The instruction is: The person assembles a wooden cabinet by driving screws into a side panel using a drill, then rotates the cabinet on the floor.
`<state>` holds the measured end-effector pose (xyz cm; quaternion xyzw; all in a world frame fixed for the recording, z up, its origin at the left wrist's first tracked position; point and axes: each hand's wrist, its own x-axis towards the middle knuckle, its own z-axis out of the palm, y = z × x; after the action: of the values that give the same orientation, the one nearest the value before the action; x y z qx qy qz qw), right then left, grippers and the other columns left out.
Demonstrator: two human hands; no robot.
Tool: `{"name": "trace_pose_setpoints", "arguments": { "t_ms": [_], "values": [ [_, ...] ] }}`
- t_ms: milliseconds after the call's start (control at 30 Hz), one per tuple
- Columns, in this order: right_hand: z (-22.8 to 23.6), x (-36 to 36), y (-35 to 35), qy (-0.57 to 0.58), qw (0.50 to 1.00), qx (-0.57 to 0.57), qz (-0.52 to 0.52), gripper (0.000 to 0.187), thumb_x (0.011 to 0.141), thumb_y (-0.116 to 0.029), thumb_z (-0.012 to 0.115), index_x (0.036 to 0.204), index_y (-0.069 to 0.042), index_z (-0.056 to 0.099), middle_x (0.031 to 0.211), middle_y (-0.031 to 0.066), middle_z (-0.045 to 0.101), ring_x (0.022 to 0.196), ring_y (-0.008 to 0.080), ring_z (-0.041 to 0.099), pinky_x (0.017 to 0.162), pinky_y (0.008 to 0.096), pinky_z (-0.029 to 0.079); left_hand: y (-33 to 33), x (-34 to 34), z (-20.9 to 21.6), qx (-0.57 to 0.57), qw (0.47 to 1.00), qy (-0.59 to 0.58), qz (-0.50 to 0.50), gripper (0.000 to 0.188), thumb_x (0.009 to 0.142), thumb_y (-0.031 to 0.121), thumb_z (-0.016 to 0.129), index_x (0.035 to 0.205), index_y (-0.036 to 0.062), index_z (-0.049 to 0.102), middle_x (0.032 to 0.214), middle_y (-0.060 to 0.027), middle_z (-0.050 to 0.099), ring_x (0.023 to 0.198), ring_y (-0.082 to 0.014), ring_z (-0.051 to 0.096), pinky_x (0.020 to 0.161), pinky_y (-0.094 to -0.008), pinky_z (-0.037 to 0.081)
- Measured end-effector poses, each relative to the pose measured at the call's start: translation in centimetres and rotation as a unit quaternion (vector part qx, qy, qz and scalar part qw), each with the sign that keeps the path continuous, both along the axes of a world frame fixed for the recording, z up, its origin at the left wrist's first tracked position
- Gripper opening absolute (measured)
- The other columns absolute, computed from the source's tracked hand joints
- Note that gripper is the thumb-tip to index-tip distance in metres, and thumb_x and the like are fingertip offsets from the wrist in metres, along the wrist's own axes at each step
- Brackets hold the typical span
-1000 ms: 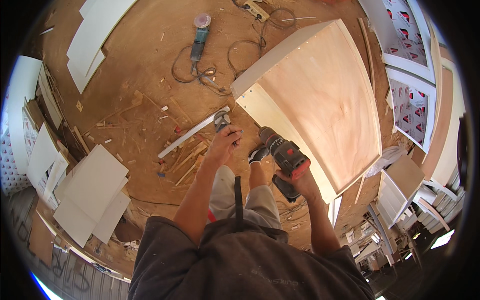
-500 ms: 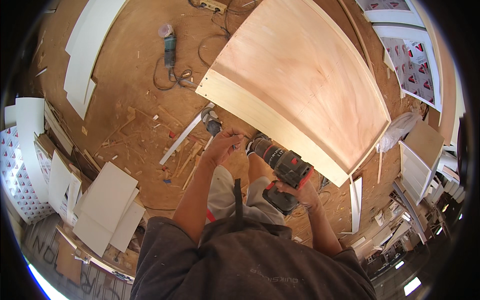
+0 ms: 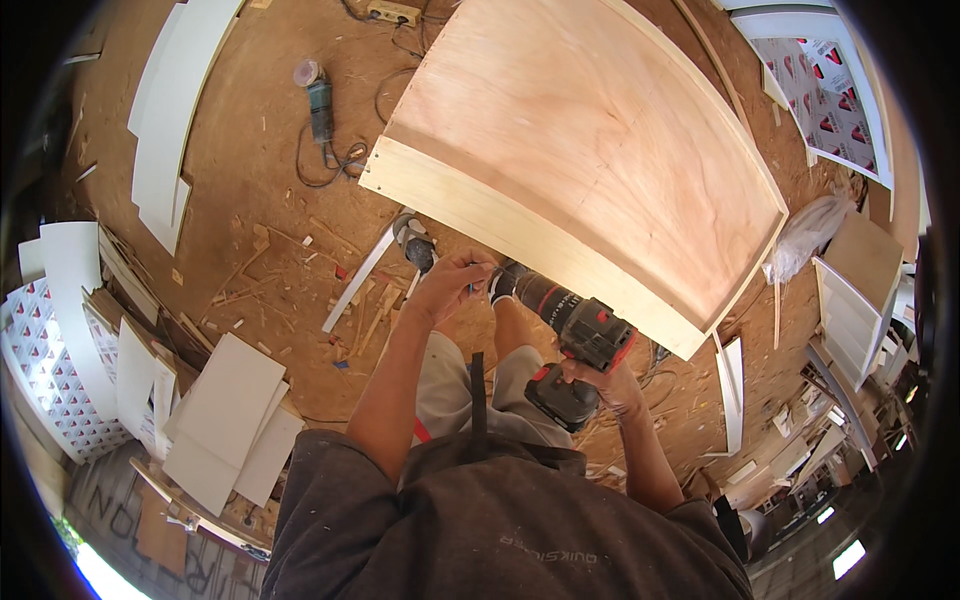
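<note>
My right hand (image 3: 612, 384) is wrapped round the handle of a black and red cordless drill (image 3: 588, 330) with a battery at its base. The drill's front end points left, toward my left hand (image 3: 450, 287). The fingers of that hand are pinched together just beside the drill's tip; what they hold, if anything, is too small to make out. Just beyond both hands is a large wooden panel box (image 3: 590, 150) with a curved far edge and a pale wooden rail (image 3: 520, 245) along its near side. Small dark holes or screw heads show at the rail's left end.
An angle grinder (image 3: 318, 108) with a cord lies on the brown floor at the far left, near a power strip (image 3: 393, 12). Wood scraps (image 3: 375, 315) litter the floor. White panels (image 3: 225, 400) are stacked at left, and a clear plastic bag (image 3: 805, 240) lies at right.
The view has turned slightly, so the floor things and panel box sit a little differently. Both hands keep nearly the same pose, the drill still in my right hand.
</note>
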<state>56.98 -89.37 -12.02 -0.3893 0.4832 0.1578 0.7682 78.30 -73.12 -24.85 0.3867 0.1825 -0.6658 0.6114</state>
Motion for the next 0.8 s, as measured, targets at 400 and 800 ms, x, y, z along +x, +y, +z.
{"name": "trace_pose_setpoints", "arguments": {
  "t_ms": [400,800],
  "values": [
    [0.0,-2.0,-0.6,-0.020,0.998,0.040,-0.047,0.034,0.075,-0.001,0.068,0.108,0.000,0.059,0.092,0.0059,0.062,0.069,0.0141,0.057,0.064,0.0294,0.047,-1.3,-0.6,-0.4,-0.021,0.994,-0.006,-0.104,0.002,0.088,0.010,0.062,0.088,0.0087,0.061,0.070,0.0038,0.051,0.061,-0.0064,0.047,0.055,-0.0218,0.039],
    [-3.2,-4.2,2.9,-0.004,0.985,0.074,-0.156,0.031,0.078,-0.012,0.070,0.104,0.000,0.060,0.076,0.0053,0.061,0.063,0.0151,0.057,0.062,0.0296,0.046,-1.2,-6.5,-4.1,-0.015,0.980,0.156,0.124,0.011,0.091,0.018,0.062,0.091,0.0072,0.061,0.066,0.0040,0.052,0.057,-0.0059,0.047,0.050,-0.0211,0.040]
  ]
}}
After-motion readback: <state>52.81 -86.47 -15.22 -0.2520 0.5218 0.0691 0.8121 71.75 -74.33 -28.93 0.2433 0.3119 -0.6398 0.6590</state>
